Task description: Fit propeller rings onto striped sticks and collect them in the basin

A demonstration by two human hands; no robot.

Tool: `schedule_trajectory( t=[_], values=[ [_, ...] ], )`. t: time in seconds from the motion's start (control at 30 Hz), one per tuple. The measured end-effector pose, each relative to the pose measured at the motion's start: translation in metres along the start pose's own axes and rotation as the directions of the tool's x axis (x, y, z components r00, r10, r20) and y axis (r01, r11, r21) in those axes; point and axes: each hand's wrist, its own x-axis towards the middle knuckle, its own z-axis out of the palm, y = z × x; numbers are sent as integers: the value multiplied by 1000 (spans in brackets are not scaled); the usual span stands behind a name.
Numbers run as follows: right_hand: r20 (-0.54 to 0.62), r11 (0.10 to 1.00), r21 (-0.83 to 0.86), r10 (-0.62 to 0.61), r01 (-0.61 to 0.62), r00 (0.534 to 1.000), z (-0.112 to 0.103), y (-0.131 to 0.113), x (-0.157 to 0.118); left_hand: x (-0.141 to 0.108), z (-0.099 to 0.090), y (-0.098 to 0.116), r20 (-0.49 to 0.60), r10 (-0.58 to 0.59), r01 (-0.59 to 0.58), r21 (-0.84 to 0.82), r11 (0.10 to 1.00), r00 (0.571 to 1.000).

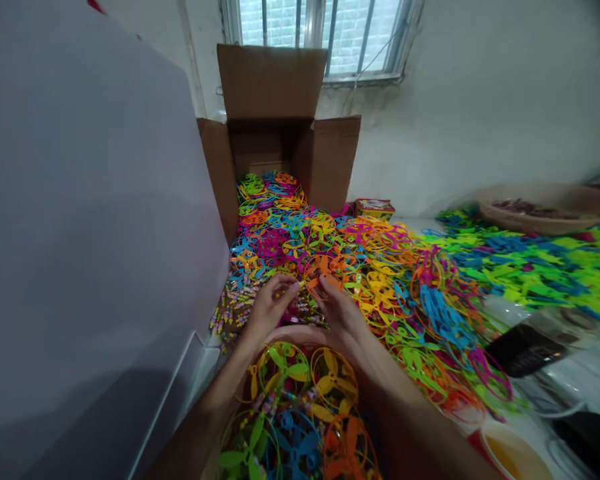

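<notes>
My left hand is closed, thumb and fingertips pinched round a small piece whose yellow tip shows; the rest of it is hidden. Close beside it, my right hand grips an orange ringed propeller by its lower right side. Both hands are just beyond the rim of a pale tub. Inside the tub lie several propellers, among them a green one and a blue one. Small multicoloured stick-like pieces are heaped left of my left hand.
An open cardboard box spills a broad heap of ringed propellers toward me. A grey panel walls off the left. Green and blue pieces and a shallow basin are at right, a dark-labelled jar and cup nearer.
</notes>
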Motion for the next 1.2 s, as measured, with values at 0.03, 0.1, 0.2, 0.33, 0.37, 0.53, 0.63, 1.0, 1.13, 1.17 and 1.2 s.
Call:
schedule_trajectory(
  t=[0.03, 0.1, 0.2, 0.33, 0.37, 0.53, 0.63, 1.0, 1.13, 1.17, 1.2],
  values=[
    [-1, 1000, 15, -4, 4, 1000, -1, 0, 0, -1, 0, 1, 18, 3, -3, 13, 1000, 1000],
    [-3, 999, 36, -19, 19, 1000, 0, 1, -2, -3, 1, 3, 28, 13, -14, 36, 999, 1000],
    [-18, 997, 73, -7, 8, 1000, 3, 2, -6, -5, 1, 4, 39, 8, -11, 73, 997, 999],
    [-37, 988, 145, 55, -49, 998, 8, 4, -9, -6, 0, 4, 68, -19, 14, 72, 997, 997],
    [-44, 985, 165, 62, -54, 997, 9, 4, -9, -6, 0, 4, 62, -16, 12, 70, 998, 998],
    [-80, 970, 235, 87, -66, 993, 8, 5, -8, -8, -1, 5, 28, 2, -4, 70, 998, 1000],
    [-68, 971, 224, 105, -88, 992, 7, 6, -8, -8, -2, 4, 52, -25, 22, 53, 998, 998],
    [-7, 984, 93, 155, -154, 988, 9, 4, -16, -6, -8, 4, 94, -45, 37, 82, 996, 995],
    [9, 999, 5, 43, -43, 999, 12, 1, -18, -5, -11, 3, 129, -61, 50, 86, 995, 990],
    [4, 999, -13, 32, -32, 999, 13, 0, -19, -5, -13, 2, 134, -56, 43, 97, 994, 989],
    [0, 999, -31, 24, -24, 1000, 14, 0, -19, -5, -14, 1, 139, -51, 37, 107, 994, 989]
  ],
)
